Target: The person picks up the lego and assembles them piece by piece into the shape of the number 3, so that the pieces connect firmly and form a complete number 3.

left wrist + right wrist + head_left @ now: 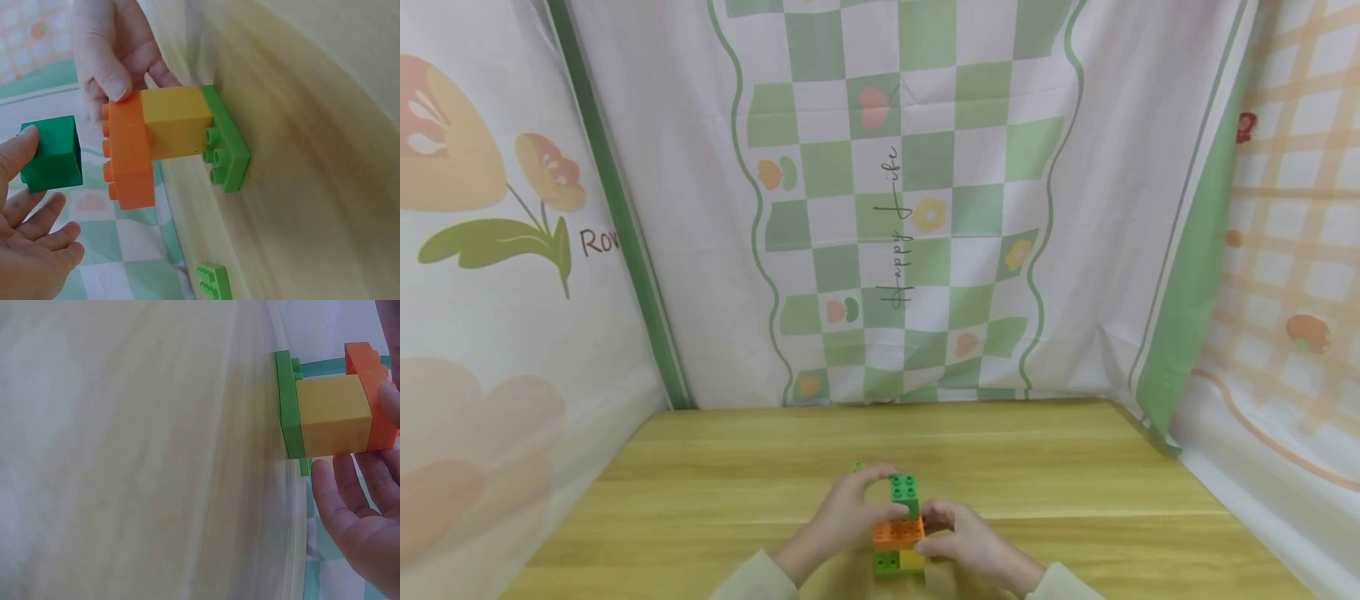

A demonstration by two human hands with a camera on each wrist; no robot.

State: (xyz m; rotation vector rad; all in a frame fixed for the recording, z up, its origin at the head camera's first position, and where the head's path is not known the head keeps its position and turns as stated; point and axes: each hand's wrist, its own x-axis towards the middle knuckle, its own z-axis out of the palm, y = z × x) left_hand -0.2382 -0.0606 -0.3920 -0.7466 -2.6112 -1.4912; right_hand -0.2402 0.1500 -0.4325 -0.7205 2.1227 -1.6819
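My left hand pinches a dark green building brick between thumb and fingers. In the left wrist view that brick is apart from the orange brick, its studs facing away from the stack. The orange brick tops a yellow brick, which sits on one end of a light green base brick on the table. My right hand grips the orange brick, thumb on its near side; in the right wrist view the other fingers reach around the far side of the stack.
Another light green brick lies on the wooden table behind the stack, mostly covered by my left hand in the head view. Printed cloths hang behind the table and along both sides.
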